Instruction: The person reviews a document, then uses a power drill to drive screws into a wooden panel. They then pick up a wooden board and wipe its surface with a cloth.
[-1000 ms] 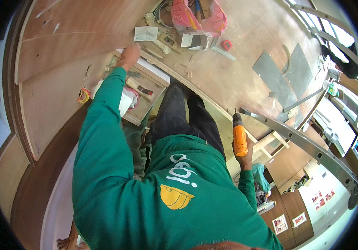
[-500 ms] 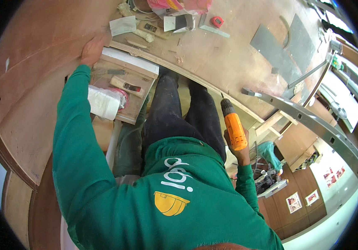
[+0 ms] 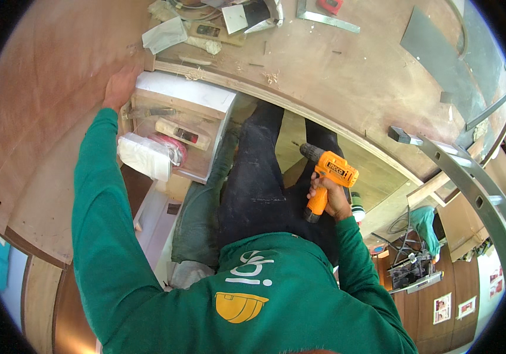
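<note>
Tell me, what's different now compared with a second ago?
The right hand has swung the orange drill leftward, in over the right thigh; its bit, which pointed away toward the tabletop, now points mostly left. Nothing was visibly picked up or released. The left hand stays near the wooden box's far left corner; the hand plane remains inside.

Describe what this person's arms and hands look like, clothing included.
Both arms wear long, loose green sleeves, the left sleeve and right sleeve reaching the wrists, with soft folds and no print visible on them. The left hand and right hand are bare, without gloves.
</note>
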Action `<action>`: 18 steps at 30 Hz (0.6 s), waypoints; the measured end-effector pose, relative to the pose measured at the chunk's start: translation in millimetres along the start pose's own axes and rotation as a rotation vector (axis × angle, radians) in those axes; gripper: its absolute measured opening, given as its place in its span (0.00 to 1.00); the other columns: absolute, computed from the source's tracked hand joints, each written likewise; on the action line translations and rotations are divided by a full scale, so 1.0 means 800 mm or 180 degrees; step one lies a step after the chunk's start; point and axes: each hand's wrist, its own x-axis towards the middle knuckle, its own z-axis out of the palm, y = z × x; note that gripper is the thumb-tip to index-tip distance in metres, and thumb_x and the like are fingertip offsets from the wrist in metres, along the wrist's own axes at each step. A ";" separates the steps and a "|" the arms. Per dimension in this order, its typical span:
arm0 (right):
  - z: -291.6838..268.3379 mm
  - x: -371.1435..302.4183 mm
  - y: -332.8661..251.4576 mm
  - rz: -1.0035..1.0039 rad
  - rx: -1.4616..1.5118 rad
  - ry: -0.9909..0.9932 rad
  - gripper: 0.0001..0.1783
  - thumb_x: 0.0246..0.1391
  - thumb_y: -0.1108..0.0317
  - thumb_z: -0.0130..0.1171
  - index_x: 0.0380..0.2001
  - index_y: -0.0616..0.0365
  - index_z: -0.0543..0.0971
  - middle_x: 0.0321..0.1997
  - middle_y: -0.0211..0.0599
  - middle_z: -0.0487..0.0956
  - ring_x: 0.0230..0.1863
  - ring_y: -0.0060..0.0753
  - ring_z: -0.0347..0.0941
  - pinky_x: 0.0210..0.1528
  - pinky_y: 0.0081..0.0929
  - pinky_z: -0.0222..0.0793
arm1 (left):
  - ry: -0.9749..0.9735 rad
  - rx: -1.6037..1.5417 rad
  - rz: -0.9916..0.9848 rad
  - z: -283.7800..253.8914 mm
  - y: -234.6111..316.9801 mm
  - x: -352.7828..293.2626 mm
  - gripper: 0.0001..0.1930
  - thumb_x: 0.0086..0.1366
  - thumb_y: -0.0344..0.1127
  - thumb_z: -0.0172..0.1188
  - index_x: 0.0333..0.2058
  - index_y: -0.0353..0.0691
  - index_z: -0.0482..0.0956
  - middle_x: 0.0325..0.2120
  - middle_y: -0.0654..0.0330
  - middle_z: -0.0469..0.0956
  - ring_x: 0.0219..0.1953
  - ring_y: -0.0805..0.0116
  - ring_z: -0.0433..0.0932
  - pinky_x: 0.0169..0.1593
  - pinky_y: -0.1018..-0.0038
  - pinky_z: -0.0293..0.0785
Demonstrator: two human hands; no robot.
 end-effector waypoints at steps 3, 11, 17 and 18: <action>-0.014 0.001 -0.008 0.0139 0.0253 -0.0024 0.15 0.58 0.70 0.60 0.48 0.60 0.76 0.30 0.34 0.77 0.29 0.33 0.77 0.39 0.39 0.79 | -0.0113 -0.0210 -0.0214 -0.007 0.009 0.011 0.15 0.66 0.30 0.56 0.50 0.40 0.81 0.46 0.45 0.83 0.50 0.42 0.82 0.51 0.49 0.80; -0.030 0.009 -0.027 0.0292 0.0678 -0.0259 0.14 0.58 0.68 0.62 0.46 0.58 0.77 0.29 0.31 0.77 0.29 0.31 0.76 0.40 0.39 0.78 | -0.1040 -0.1162 -0.1094 -0.081 0.062 0.103 0.11 0.73 0.31 0.52 0.47 0.32 0.80 0.43 0.36 0.83 0.49 0.34 0.81 0.53 0.49 0.76; -0.026 0.021 -0.039 0.0192 0.0571 -0.0294 0.13 0.58 0.67 0.62 0.46 0.57 0.77 0.31 0.31 0.76 0.30 0.30 0.76 0.40 0.38 0.78 | 0.0589 -0.2608 -0.0492 -0.180 0.176 0.206 0.15 0.76 0.40 0.58 0.49 0.33 0.81 0.44 0.45 0.84 0.47 0.48 0.83 0.53 0.59 0.77; -0.028 0.025 -0.040 0.0215 0.0583 -0.0302 0.13 0.58 0.67 0.62 0.46 0.56 0.77 0.31 0.30 0.76 0.30 0.30 0.76 0.40 0.38 0.78 | 0.0710 -0.2497 -0.0331 -0.175 0.199 0.227 0.14 0.76 0.39 0.58 0.48 0.33 0.82 0.44 0.46 0.84 0.47 0.48 0.83 0.54 0.58 0.77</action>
